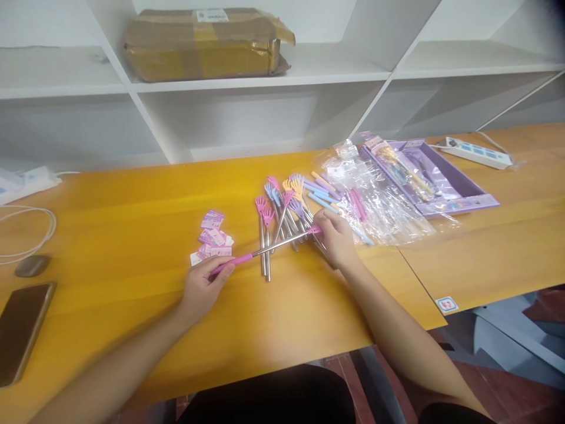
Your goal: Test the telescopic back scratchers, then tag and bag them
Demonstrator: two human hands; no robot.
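My left hand is closed round the pink handle of a back scratcher with a metal rod. At the rod's other end, my right hand grips the pink claw head, which its fingers partly cover. Behind the rod lies a pile of back scratcher rods with pink, blue, yellow and purple claw heads. Loose coloured handles lie to the right of the pile. Small printed cards are heaped just beyond my left hand.
Clear plastic bags and a purple display box sit at the right. A power strip lies behind. Phone, mouse and white cable are at the left. A taped carton rests on the shelf.
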